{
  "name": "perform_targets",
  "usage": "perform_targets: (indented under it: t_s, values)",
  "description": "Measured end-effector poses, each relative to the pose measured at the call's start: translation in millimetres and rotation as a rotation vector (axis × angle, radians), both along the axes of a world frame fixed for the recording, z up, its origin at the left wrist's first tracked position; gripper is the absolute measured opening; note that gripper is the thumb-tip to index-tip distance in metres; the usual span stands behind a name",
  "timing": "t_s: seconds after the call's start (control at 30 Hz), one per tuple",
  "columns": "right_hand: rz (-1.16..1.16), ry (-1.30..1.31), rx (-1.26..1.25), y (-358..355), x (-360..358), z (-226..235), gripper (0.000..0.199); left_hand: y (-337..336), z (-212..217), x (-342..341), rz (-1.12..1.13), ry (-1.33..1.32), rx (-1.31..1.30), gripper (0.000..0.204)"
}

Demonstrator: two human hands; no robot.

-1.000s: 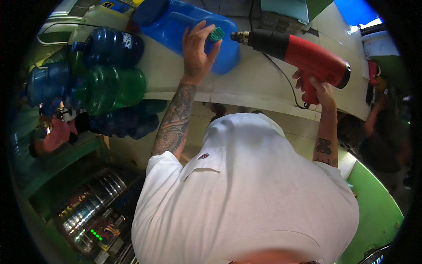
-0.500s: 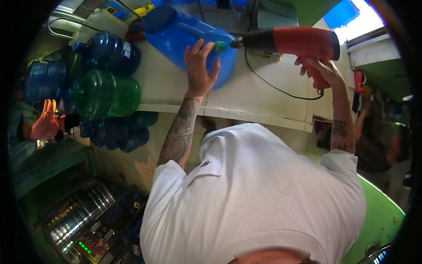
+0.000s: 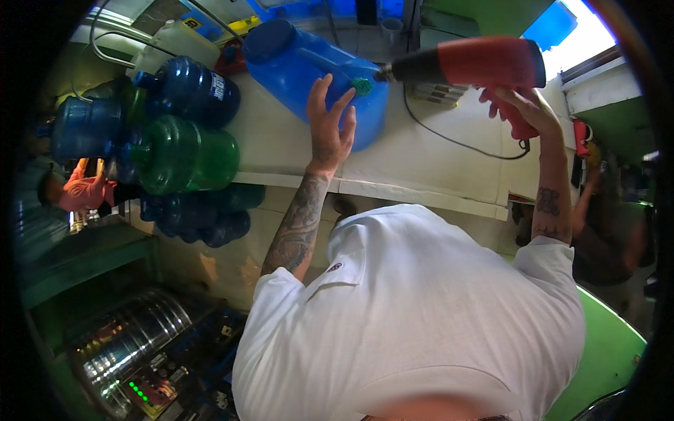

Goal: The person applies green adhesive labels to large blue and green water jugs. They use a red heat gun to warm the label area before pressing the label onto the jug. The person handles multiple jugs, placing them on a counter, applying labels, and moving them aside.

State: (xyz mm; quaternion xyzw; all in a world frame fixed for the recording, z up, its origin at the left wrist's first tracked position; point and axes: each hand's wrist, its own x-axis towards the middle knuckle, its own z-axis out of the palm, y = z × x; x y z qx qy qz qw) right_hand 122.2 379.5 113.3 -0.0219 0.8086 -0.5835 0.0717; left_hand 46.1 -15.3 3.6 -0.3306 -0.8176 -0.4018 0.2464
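Observation:
A large blue plastic jug (image 3: 291, 81) lies on its side on the pale counter, its wide lid pointing to the far left. A small green cap (image 3: 362, 86) sits near its right end. My left hand (image 3: 331, 130) is held at the jug's near side with fingers apart, the fingertips close to the green cap; whether they touch it I cannot tell. My right hand (image 3: 528, 112) grips the handle of a red and black heat gun (image 3: 484, 62). The gun is level, and its metal nozzle points left, just beside the green cap.
Several blue water bottles (image 3: 196, 88) and a green one (image 3: 189, 154) are stacked left of the counter (image 3: 414, 168). A black cord (image 3: 449, 144) runs from the gun's handle across the counter. Another person's arm (image 3: 584, 200) shows at the right. A shiny metal cylinder (image 3: 133, 337) lies lower left.
The whole view has shifted slightly, so things sit a little lower and further right. My left hand's fingers have drawn slightly closer together. The heat gun stays beside the cap.

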Motion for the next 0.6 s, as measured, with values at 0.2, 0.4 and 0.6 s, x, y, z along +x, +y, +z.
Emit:
perform_targets:
  t_s: [0.2, 0.4, 0.6]
  values:
    - [-0.041, -0.157, -0.289, 1, 26, -53, 0.058, 12, 28, -24, 0.008, 0.001, -0.002, 0.034]
    - [-0.173, -0.124, -0.434, 2, 44, -85, 0.057, 36, 30, -37, 0.115, -0.078, -0.443, 0.039]
    - [-0.145, -0.022, -0.469, 1, 30, -93, 0.051, 22, 33, -42, -0.174, -0.296, 0.056, 0.051]
